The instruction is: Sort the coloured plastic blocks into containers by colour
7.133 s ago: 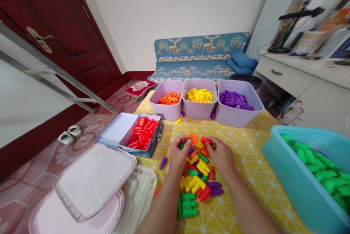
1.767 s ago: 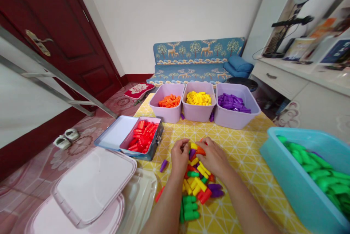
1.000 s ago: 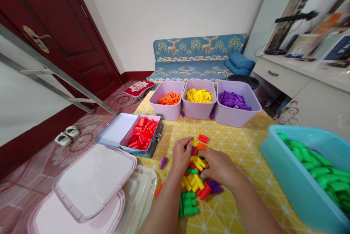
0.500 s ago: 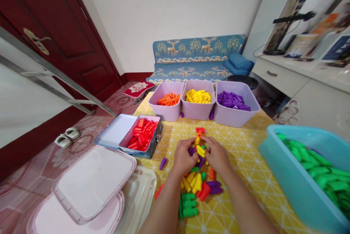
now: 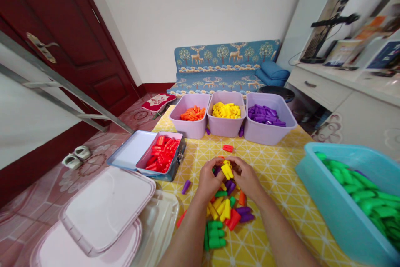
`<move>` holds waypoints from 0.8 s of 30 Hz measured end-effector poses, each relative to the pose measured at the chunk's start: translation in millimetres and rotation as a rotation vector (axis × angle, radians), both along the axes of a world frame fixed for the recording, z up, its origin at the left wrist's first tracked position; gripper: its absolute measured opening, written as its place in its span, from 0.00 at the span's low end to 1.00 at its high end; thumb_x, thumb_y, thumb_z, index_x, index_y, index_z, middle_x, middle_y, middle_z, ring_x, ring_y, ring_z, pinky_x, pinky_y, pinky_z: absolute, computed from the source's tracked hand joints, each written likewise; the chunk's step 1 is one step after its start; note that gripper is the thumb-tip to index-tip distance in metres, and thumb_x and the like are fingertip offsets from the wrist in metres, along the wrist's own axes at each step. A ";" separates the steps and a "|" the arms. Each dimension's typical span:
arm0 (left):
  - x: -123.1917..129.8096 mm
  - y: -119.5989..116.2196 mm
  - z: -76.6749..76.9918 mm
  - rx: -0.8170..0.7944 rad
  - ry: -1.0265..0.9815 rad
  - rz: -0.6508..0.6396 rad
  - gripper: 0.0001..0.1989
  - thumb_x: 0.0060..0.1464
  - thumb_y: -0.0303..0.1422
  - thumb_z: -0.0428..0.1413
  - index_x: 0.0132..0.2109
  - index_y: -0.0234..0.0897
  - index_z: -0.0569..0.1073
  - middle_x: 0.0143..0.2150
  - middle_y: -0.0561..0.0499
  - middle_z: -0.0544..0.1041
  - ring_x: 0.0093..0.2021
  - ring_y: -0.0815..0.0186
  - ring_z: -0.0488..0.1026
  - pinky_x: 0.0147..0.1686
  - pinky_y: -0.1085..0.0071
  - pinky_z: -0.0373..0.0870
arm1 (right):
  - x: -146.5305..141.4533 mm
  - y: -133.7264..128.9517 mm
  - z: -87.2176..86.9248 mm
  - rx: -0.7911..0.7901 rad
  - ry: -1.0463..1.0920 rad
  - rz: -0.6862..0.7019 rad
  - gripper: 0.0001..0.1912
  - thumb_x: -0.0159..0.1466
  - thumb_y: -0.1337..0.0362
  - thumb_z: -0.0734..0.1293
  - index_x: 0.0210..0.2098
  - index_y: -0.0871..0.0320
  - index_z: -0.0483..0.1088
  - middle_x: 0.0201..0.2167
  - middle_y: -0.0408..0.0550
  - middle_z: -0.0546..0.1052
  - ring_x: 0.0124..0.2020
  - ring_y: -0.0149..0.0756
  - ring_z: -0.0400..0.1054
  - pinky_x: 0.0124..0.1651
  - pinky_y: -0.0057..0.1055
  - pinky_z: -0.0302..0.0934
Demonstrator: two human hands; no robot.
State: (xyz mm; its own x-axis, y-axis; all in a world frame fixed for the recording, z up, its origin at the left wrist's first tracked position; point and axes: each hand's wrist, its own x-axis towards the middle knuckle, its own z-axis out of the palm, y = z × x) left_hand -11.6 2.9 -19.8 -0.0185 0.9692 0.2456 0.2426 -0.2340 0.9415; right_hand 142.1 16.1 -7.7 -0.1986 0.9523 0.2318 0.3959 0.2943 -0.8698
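My left hand [image 5: 210, 178] and my right hand [image 5: 249, 177] meet over a mixed pile on the table. Their curled fingers close around a small bunch of yellow cap-like plastic pieces [image 5: 227, 170]. Beneath and between the hands are purple pieces [image 5: 230, 186], partly covered by my fingers. Nearer to me the pile goes on with more yellow pieces, an orange piece [image 5: 242, 198], red pieces [image 5: 233, 219] and a row of green pieces [image 5: 215, 233]. One red piece [image 5: 228, 148] lies just beyond my fingertips, and a lone purple piece [image 5: 186, 186] is left of my left hand.
Lilac bins of orange [image 5: 189, 127], yellow [image 5: 225, 127] and purple pieces [image 5: 265, 134] line the far edge. A tin [image 5: 173, 171] of red pieces stands left, above stacked lids [image 5: 109, 208]. At right is a teal bin [image 5: 325, 200] of green pieces.
The yellow pieces between my hands are now bunched together and raised between the fingers. An orange piece at my fingertips is now mostly hidden behind them. Both hands stay nearly in place.
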 end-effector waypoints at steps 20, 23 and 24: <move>-1.2 1.0 1.2 -0.035 -0.071 0.119 0.13 0.52 0.31 0.58 0.45 0.36 0.76 0.44 0.46 0.79 0.45 0.60 0.74 0.49 0.64 0.67 | -4.4 -0.9 -6.2 -0.080 0.271 -0.171 0.17 0.63 0.54 0.62 0.47 0.56 0.69 0.43 0.51 0.77 0.41 0.39 0.72 0.45 0.36 0.67; -4.6 0.5 1.7 -0.028 -0.051 0.230 0.11 0.53 0.32 0.56 0.43 0.36 0.78 0.41 0.46 0.79 0.44 0.60 0.74 0.48 0.63 0.67 | 3.2 1.0 -1.7 -0.066 0.358 -0.346 0.19 0.62 0.52 0.62 0.46 0.58 0.69 0.40 0.51 0.76 0.36 0.37 0.71 0.40 0.34 0.67; -5.8 0.3 2.3 -0.016 -0.034 0.258 0.11 0.53 0.31 0.54 0.41 0.36 0.79 0.40 0.46 0.79 0.43 0.60 0.74 0.48 0.63 0.67 | 6.1 1.2 1.0 -0.066 0.363 -0.363 0.19 0.61 0.52 0.62 0.45 0.58 0.69 0.38 0.50 0.76 0.34 0.37 0.71 0.38 0.32 0.67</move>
